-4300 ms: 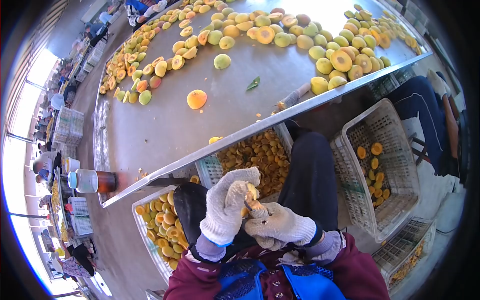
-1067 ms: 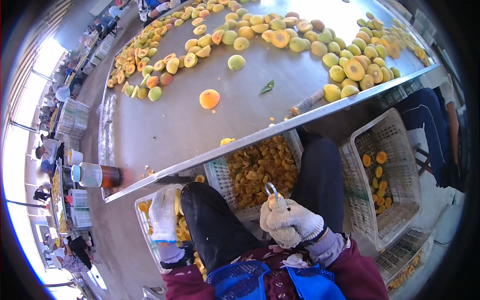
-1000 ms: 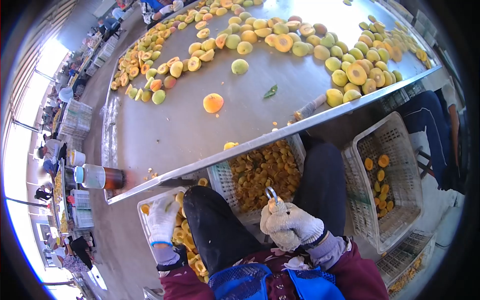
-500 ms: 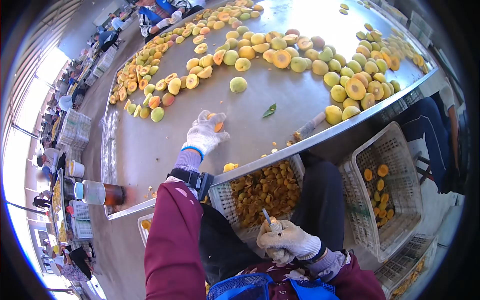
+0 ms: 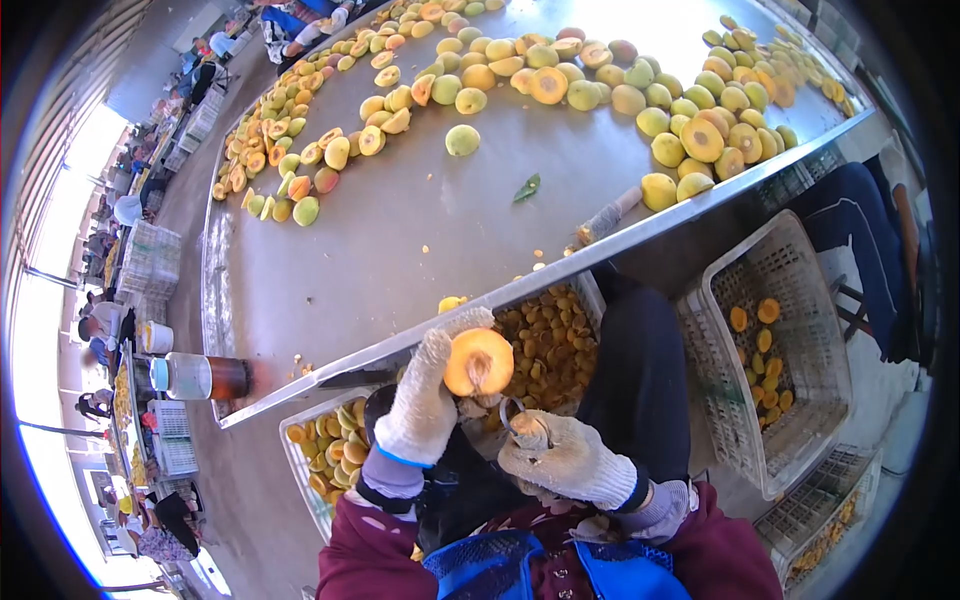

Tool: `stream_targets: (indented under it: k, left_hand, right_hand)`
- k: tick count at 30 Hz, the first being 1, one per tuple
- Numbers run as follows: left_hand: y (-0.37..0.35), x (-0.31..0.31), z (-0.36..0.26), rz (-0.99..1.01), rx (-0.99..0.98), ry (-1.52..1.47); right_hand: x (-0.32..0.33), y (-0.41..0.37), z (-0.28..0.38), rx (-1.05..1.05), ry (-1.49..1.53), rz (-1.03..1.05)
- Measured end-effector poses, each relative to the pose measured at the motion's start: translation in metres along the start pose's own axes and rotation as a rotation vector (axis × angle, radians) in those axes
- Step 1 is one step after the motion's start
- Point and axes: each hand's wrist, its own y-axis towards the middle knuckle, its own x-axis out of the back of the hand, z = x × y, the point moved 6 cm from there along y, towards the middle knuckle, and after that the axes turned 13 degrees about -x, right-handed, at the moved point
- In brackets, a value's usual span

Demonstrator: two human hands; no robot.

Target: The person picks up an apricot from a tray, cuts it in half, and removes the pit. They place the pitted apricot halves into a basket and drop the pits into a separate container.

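Note:
A halved yellow peach (image 5: pixel 478 362), cut face and brown pit hollow towards me, is held up in my left hand (image 5: pixel 412 405) over the near table edge. My right hand (image 5: pixel 575 462) is closed around a small tool with a curved metal loop (image 5: pixel 508 410), its tip just below the peach half. Both hands wear pale knitted gloves. Under them stands a crate (image 5: pixel 592 292) of pit-like brown pieces, partly hidden by my hands. Further left, a white crate (image 5: pixel 303 502) contains many peach halves.
The metal table (image 5: pixel 370 255) carries heaps of peaches (image 5: pixel 700 140), a leaf (image 5: pixel 527 187) and a cloth-wrapped handle (image 5: pixel 610 215). A bottle of dark liquid (image 5: pixel 198 377) stands beyond its left corner. At right are a crate (image 5: pixel 715 425) with some halves and a seated person's leg (image 5: pixel 850 235).
My left hand has come back from the tabletop towards my right hand, bringing the peach half. The tool in my right hand has turned towards it. The left crate is now in fuller view.

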Motion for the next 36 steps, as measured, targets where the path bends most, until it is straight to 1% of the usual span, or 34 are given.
stream_targets:
  k: [2,3,5,6,8,10,11,12,13,14,15,16,17,18,20,21,22,23,24,25,26,28,29,30,32,33,35,36]
  left_hand:
    - [-0.009,-0.007,0.004,0.049,-0.069,0.1]
    - [-0.015,-0.01,0.005,0.048,-0.061,0.092]
    - [-0.023,-0.015,0.008,0.066,-0.04,0.073]
    - [-0.027,-0.016,0.01,0.082,-0.026,0.058]
    - [-0.033,-0.02,0.012,0.074,-0.029,0.076]
    - [-0.038,-0.024,0.011,0.023,-0.101,0.115]
    - [-0.042,-0.028,0.012,0.022,-0.1,0.114]
    - [-0.044,-0.032,0.008,0.013,-0.17,0.188]
    - [-0.047,-0.035,0.005,0.005,-0.24,0.263]
    - [-0.049,-0.035,0.008,0.004,-0.239,0.261]
    - [-0.051,-0.036,0.008,0.0,-0.291,0.294]
    - [-0.051,-0.038,0.006,-0.003,-0.341,0.327]
    - [-0.049,-0.037,0.004,0.013,-0.33,0.368]
    - [-0.043,-0.037,-0.008,0.013,-0.327,0.366]
    - [-0.034,-0.045,-0.019,0.26,-0.177,0.738]
    - [-0.032,-0.041,-0.012,0.172,-0.107,0.62]
    - [-0.031,-0.045,-0.012,0.173,-0.112,0.621]
    - [-0.031,-0.05,-0.021,0.158,-0.263,0.741]
    - [-0.033,-0.055,-0.027,0.144,-0.408,0.859]
    - [-0.037,-0.066,-0.036,0.107,-0.751,0.901]
    - [-0.038,-0.065,-0.033,0.104,-0.752,0.901]
    - [-0.043,-0.068,-0.032,0.107,-0.814,0.964]
    - [-0.038,-0.059,-0.021,0.105,-0.499,0.802]
    - [-0.031,-0.049,-0.009,0.126,-0.245,0.654]
    - [-0.03,-0.042,-0.006,0.22,-0.111,0.48]
    - [-0.029,-0.044,-0.005,0.222,-0.113,0.482]
    - [-0.033,-0.05,-0.018,0.132,-0.437,0.517]
    - [-0.04,-0.058,-0.014,0.136,-0.438,0.515]
  right_hand:
    - [0.004,-0.004,0.005,0.087,-0.217,-0.188]
    - [0.003,-0.005,0.004,0.082,-0.215,-0.192]
    - [0.006,-0.011,0.012,0.227,-0.358,-0.35]
    - [0.006,-0.008,0.007,0.226,-0.358,-0.35]
    - [0.007,-0.011,0.007,0.426,-0.518,-0.53]
    - [0.007,-0.012,0.005,0.431,-0.537,-0.549]
    - [0.007,-0.012,0.005,0.435,-0.559,-0.569]
    - [0.007,-0.015,0.007,0.434,-0.559,-0.568]
    - [0.007,-0.016,0.008,0.358,-0.531,-0.503]
    - [0.006,-0.016,0.006,0.283,-0.502,-0.437]
    - [0.008,-0.016,0.005,0.281,-0.503,-0.437]
    - [0.005,-0.014,0.003,0.272,-0.463,-0.343]
    - [0.002,-0.013,0.0,0.261,-0.423,-0.247]
    - [0.003,-0.014,0.001,0.258,-0.422,-0.248]
    - [-0.001,-0.014,-0.006,0.044,-0.235,-0.072]
    - [0.002,-0.015,-0.002,0.045,-0.238,-0.07]
    - [0.003,-0.015,-0.002,-0.003,-0.187,0.003]
    - [0.003,-0.015,-0.004,-0.052,-0.135,0.077]
    - [0.005,-0.015,-0.008,-0.054,-0.128,0.076]
    - [0.003,-0.014,-0.011,-0.06,-0.104,0.112]
    - [0.002,-0.013,-0.013,-0.061,-0.087,0.146]
    - [0.003,-0.009,-0.017,-0.089,-0.069,0.162]
    - [0.002,-0.008,-0.022,-0.123,-0.05,0.184]
    - [0.002,-0.007,-0.022,-0.125,-0.05,0.184]
    - [-0.003,-0.007,-0.02,-0.159,0.035,0.271]
    - [-0.002,-0.006,-0.02,-0.156,0.034,0.271]
    - [-0.007,-0.01,-0.019,-0.12,0.291,0.463]
    - [-0.008,-0.011,-0.02,-0.118,0.292,0.459]
